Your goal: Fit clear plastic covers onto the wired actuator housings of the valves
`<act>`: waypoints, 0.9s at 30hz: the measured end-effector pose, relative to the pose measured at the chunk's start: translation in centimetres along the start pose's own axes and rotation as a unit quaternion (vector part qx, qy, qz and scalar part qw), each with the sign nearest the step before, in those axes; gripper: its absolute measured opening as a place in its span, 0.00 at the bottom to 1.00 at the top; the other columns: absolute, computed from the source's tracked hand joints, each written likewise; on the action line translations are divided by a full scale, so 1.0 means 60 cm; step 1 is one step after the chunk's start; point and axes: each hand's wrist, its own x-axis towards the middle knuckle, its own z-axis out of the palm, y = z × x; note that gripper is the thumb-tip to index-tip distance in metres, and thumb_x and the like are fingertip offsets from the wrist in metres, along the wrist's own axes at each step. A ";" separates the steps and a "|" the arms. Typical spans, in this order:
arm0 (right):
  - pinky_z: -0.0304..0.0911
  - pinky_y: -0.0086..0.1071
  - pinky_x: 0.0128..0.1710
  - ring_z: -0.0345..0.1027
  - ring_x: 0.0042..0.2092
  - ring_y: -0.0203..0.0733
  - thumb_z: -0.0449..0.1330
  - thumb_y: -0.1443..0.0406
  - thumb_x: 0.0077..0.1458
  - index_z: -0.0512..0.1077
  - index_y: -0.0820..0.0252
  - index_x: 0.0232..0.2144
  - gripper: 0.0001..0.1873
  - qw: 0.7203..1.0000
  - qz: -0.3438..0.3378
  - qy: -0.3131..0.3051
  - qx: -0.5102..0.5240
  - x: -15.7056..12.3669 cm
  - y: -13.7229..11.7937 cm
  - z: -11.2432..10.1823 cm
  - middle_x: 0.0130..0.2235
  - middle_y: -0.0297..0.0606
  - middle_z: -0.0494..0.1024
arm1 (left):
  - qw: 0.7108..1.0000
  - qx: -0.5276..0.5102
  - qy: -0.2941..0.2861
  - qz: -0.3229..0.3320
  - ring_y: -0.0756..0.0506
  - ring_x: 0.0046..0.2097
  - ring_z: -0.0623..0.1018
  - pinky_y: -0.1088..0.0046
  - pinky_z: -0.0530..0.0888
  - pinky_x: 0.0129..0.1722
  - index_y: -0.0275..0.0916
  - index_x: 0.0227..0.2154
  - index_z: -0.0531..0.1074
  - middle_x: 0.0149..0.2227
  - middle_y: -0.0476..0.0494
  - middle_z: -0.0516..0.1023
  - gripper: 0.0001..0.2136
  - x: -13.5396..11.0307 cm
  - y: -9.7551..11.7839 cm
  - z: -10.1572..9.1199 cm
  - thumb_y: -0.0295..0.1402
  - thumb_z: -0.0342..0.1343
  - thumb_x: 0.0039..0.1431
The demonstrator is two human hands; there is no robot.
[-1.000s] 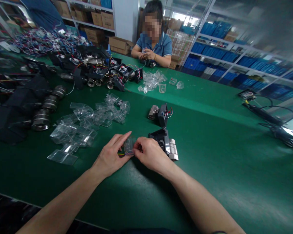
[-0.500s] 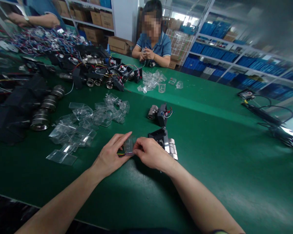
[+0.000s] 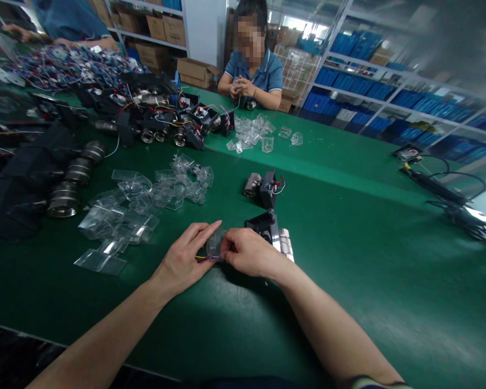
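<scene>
Between my two hands a small clear plastic piece (image 3: 214, 245) stands on edge, with thin yellow and reddish wires (image 3: 204, 259) at its lower side. My left hand (image 3: 186, 254) grips it from the left, thumb below and fingers stretched along the top. From the right, the fingertips of my right hand (image 3: 247, 251) are pinched at its edge; what lies under them is hidden. Partly behind my right hand lies a black housing (image 3: 265, 224) with a silver metal part (image 3: 285, 243). Just beyond it is another black housing (image 3: 268, 189) with a silver cylinder (image 3: 252, 185) and wires.
Loose clear plastic pieces (image 3: 121, 216) lie on the green table (image 3: 368, 259) to the left. Behind them are black housings with metal cylinders (image 3: 63, 199) and a wire heap (image 3: 76, 65). A co-worker (image 3: 253, 70) sits opposite. A black cable (image 3: 449, 194) lies far right.
My hands stay at the clear piece, with only slight finger shifts; the piece looks a little more tilted. The co-worker at far left has moved their arms.
</scene>
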 end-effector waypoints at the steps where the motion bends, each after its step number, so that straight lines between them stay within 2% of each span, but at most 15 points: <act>1: 0.51 0.25 0.26 0.62 0.28 0.34 0.55 0.73 0.47 0.72 0.65 0.27 0.05 1.000 0.003 -0.003 0.004 0.000 0.001 0.000 0.28 0.38 0.74 | 1.000 0.001 -0.001 -0.001 0.44 0.50 0.70 0.65 0.71 0.50 0.49 0.61 0.54 0.48 0.44 0.66 0.31 0.000 0.000 0.000 0.27 0.56 0.55; 5: 0.51 0.25 0.26 0.61 0.27 0.33 0.56 0.72 0.47 0.72 0.65 0.27 0.04 1.000 0.000 -0.008 0.020 0.001 0.005 -0.001 0.27 0.36 0.73 | 1.000 -0.009 -0.015 -0.012 0.44 0.50 0.70 0.65 0.71 0.50 0.49 0.61 0.52 0.48 0.44 0.65 0.32 0.001 0.005 -0.001 0.27 0.56 0.55; 14: 0.51 0.24 0.26 0.60 0.26 0.32 0.55 0.72 0.45 0.71 0.64 0.26 0.04 0.999 -0.011 -0.034 0.029 0.001 0.008 -0.005 0.26 0.34 0.71 | 0.998 -0.043 -0.036 -0.015 0.46 0.46 0.72 0.72 0.76 0.42 0.52 0.62 0.49 0.48 0.45 0.64 0.33 0.001 0.008 -0.002 0.28 0.55 0.56; 18: 0.51 0.25 0.26 0.61 0.27 0.33 0.57 0.70 0.48 0.70 0.64 0.26 0.03 0.999 0.003 -0.023 0.025 0.002 0.008 0.000 0.26 0.35 0.71 | 0.998 -0.048 -0.045 -0.022 0.45 0.48 0.71 0.70 0.76 0.44 0.52 0.62 0.50 0.49 0.44 0.64 0.32 0.001 0.007 -0.004 0.30 0.55 0.57; 27: 0.51 0.25 0.29 0.61 0.30 0.33 0.56 0.71 0.52 0.68 0.63 0.27 0.02 0.998 -0.017 -0.028 0.053 0.000 0.012 -0.003 0.28 0.33 0.70 | 0.985 -0.124 -0.069 -0.099 0.47 0.42 0.73 0.73 0.79 0.34 0.56 0.62 0.49 0.47 0.46 0.64 0.34 -0.004 -0.003 0.002 0.35 0.58 0.55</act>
